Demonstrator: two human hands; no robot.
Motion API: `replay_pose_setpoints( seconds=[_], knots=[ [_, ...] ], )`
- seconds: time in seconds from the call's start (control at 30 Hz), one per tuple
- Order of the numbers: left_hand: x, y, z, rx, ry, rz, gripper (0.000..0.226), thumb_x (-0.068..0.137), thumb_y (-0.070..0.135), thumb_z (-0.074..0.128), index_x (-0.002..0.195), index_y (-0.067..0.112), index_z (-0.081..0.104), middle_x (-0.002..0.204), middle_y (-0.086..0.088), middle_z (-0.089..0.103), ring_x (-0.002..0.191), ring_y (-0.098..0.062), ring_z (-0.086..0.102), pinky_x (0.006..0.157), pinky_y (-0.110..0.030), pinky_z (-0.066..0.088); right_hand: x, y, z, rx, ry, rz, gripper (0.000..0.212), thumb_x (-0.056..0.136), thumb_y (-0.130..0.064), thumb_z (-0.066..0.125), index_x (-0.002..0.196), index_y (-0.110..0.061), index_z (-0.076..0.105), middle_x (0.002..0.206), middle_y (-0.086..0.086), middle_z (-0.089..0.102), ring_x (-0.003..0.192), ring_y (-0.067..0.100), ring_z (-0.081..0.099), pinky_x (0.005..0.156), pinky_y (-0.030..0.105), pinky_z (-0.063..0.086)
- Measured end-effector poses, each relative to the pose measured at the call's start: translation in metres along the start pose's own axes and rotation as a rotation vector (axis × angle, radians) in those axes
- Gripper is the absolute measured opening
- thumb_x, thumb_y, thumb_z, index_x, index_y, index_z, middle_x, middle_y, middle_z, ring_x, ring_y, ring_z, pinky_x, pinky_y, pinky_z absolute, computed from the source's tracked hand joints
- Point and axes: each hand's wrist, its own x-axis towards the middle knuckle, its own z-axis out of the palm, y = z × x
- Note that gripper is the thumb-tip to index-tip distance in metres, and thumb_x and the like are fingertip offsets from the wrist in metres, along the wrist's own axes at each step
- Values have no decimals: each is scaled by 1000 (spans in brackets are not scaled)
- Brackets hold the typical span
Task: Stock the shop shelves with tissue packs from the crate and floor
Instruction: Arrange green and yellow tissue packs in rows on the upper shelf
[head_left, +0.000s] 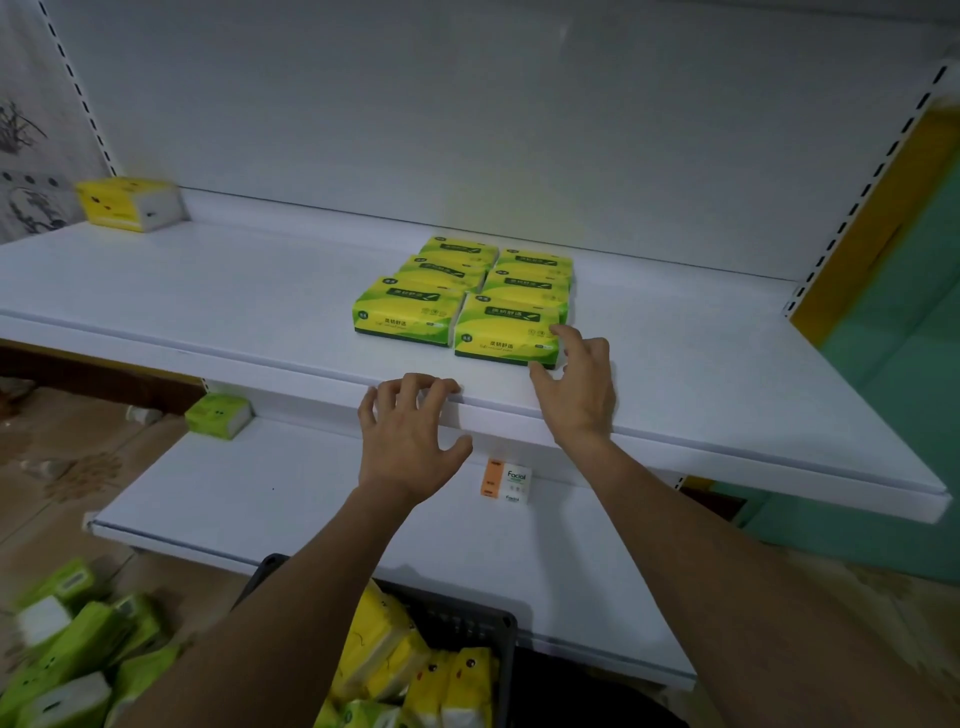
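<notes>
Nearest, the crate (460, 623) holds yellow tissue packs (384, 642), and more green ones lie on the floor (78, 649). The left hand (410, 441) rests loosely curled fingers on the upper shelf (208, 291) edge, holding nothing. The right hand (576, 384), spread and empty, touches the front-right pack (506, 327) of six shelved. A careless nudge could skew that pack out of line.

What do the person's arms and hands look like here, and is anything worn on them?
The left hand and right hand wear no gloves, and no ring, watch or bracelet shows. No sleeve is in view: the left arm and right arm are uncovered down to the picture's bottom edge.
</notes>
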Motion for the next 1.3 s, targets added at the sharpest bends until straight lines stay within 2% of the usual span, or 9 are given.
replay_pose_setpoints(
  seconds=[0.13, 0.23, 0.4, 0.5, 0.67, 0.8, 1.03, 1.17, 1.3],
  knots=[
    [0, -3, -2, -21, -17, 26, 57, 71, 50, 48, 121, 23, 54, 119, -3, 52, 114, -28, 44, 104, -51, 32, 0, 0, -1, 16, 19, -4, 37, 86, -20, 62, 122, -19, 54, 121, 7, 45, 103, 22, 53, 75, 25, 40],
    [-6, -5, -7, -66, -24, 52, 62, 68, 52, 37, 118, 22, 56, 119, -3, 53, 114, -27, 46, 97, -44, 36, -11, -2, -4, 46, 10, -8, 39, 84, -15, 62, 122, -18, 53, 121, 9, 45, 103, 23, 52, 75, 25, 39],
    [-50, -18, -13, -67, -63, 95, 56, 70, 44, 45, 117, 18, 59, 122, -7, 56, 115, -30, 50, 93, -42, 39, -55, -20, 0, 184, -6, -54, 38, 80, -8, 61, 117, -14, 56, 111, 7, 54, 94, 18, 52, 87, 38, 46],
    [-85, -34, -20, -77, -180, -64, 57, 72, 41, 50, 126, 21, 52, 131, -4, 49, 122, -27, 41, 95, -39, 34, -82, -40, 5, 244, -92, -135, 39, 81, -7, 60, 119, -13, 53, 109, 6, 55, 89, 10, 48, 82, 30, 43],
    [-151, -73, -24, -116, -298, -305, 61, 71, 42, 48, 128, 22, 50, 131, -2, 48, 119, -28, 40, 93, -38, 34, -129, -41, 39, 124, -352, -222, 44, 85, -12, 58, 127, -13, 47, 116, 7, 55, 102, 19, 53, 83, 35, 45],
    [-200, -107, -16, -72, -347, -430, 59, 69, 45, 52, 123, 20, 55, 121, -6, 55, 116, -31, 46, 94, -38, 37, -174, -15, 82, 40, -560, -134, 44, 86, -15, 58, 128, -16, 46, 123, 8, 55, 109, 25, 54, 88, 37, 47],
    [-255, -140, 13, -86, -475, -664, 62, 71, 46, 56, 128, 20, 52, 131, -11, 47, 122, -33, 41, 97, -43, 39, -239, 26, 152, 7, -832, 54, 43, 82, -15, 63, 124, -10, 52, 119, 15, 59, 110, 33, 56, 90, 47, 47],
    [-275, -164, 35, -44, -644, -702, 63, 78, 33, 67, 134, 18, 43, 136, -12, 38, 127, -31, 33, 98, -40, 36, -272, 32, 194, -10, -1033, 176, 41, 83, -20, 65, 122, -12, 53, 115, 13, 62, 107, 31, 58, 84, 36, 48],
    [-275, -185, 55, -6, -709, -701, 69, 78, 32, 66, 138, 15, 35, 139, -14, 33, 127, -33, 30, 98, -40, 34, -307, 40, 229, 30, -1167, 350, 51, 87, -17, 63, 134, -13, 44, 126, 13, 56, 110, 29, 55, 79, 33, 46]
  ],
)
